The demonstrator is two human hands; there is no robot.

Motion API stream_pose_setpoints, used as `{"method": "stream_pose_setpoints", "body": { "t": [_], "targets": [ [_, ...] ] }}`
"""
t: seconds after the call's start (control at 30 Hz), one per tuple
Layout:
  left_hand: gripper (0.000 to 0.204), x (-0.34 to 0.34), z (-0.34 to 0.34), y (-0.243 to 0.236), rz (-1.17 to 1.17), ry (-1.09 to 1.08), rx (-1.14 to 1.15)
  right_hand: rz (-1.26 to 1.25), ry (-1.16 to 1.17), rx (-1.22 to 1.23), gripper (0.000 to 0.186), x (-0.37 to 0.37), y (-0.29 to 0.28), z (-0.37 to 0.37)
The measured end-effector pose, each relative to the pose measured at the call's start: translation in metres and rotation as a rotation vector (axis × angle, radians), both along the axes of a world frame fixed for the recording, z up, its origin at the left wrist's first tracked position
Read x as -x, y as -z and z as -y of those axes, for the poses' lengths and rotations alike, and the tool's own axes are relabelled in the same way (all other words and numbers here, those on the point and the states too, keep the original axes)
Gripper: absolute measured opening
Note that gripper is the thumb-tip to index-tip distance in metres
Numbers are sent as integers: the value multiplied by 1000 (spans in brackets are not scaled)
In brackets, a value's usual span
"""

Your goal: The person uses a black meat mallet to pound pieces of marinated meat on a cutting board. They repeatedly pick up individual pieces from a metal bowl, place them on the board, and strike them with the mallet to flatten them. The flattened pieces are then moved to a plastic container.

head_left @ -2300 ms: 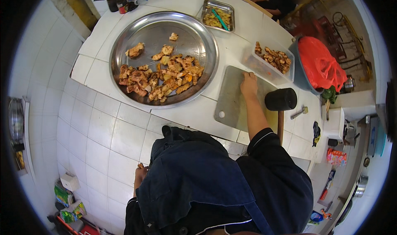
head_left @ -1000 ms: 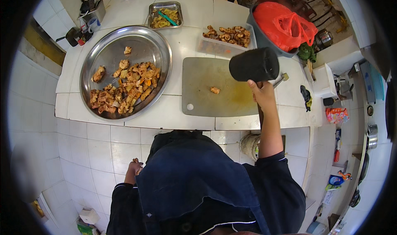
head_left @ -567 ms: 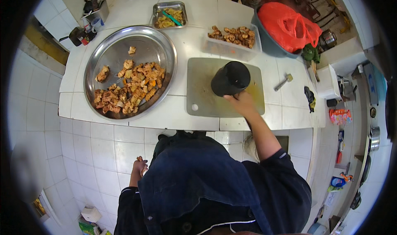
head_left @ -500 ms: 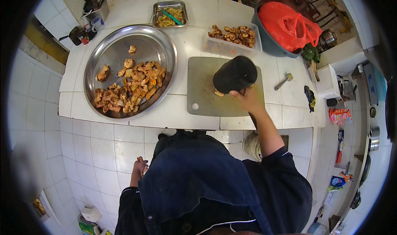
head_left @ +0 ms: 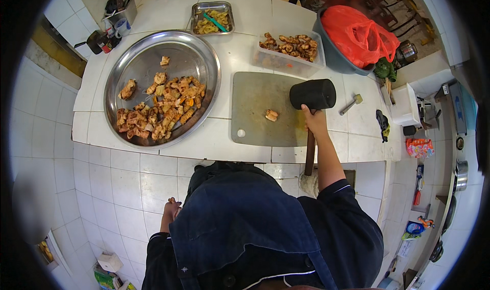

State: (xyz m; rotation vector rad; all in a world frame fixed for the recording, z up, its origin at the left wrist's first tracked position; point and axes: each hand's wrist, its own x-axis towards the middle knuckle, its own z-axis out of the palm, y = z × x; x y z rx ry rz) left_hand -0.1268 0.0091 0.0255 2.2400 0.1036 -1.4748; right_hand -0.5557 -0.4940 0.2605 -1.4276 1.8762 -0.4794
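Note:
My right hand (head_left: 315, 120) is wrapped round the wooden handle of a black rubber mallet (head_left: 312, 94), whose thick head is over the right side of the grey-green cutting board (head_left: 250, 98). One knobbly, ginger-like root piece (head_left: 271, 115) lies on the board, left of the mallet and apart from it. My left hand (head_left: 172, 207) hangs low beside my apron, away from the counter. Its fingers are curled, and whatever may be in them is too small to make out. Left of the board, a large round steel tray (head_left: 213, 93) bears a heap of similar root pieces (head_left: 163, 106).
Behind the board stands a clear plastic box (head_left: 286, 64) of browner roots. A small steel tray (head_left: 232, 22) holds yellowish pieces and a green-handled tool (head_left: 214, 22). At the back right sits a grey tub (head_left: 332, 47) with a red plastic bag (head_left: 357, 35). A metal meat tenderizer (head_left: 351, 104) lies to the right.
The mallet has moved right, from above the root piece to the board's right side, and its handle now shows. The root piece is uncovered. My left hand stays low.

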Motion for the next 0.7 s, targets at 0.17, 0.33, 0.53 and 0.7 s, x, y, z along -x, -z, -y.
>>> {"method": "stream_pose_setpoints", "body": {
  "t": [0.17, 0.33, 0.53, 0.7],
  "targets": [
    [14, -10, -9, 37, -69, -78, 110, -117, -198, 88, 58, 0, -2, 6],
    [16, -1, 28, -2, -7, 2, 29, -335, -366, 131, 60, 1, 10, 20],
    [19, 5, 22, 9, 43, 84, -9, -315, -312, 270, 53, 10, 20, 16],
    [19, 7, -6, 21, 11, -72, 38, -435, -264, 577, 31, -46, -50, -35]
  ]
}}
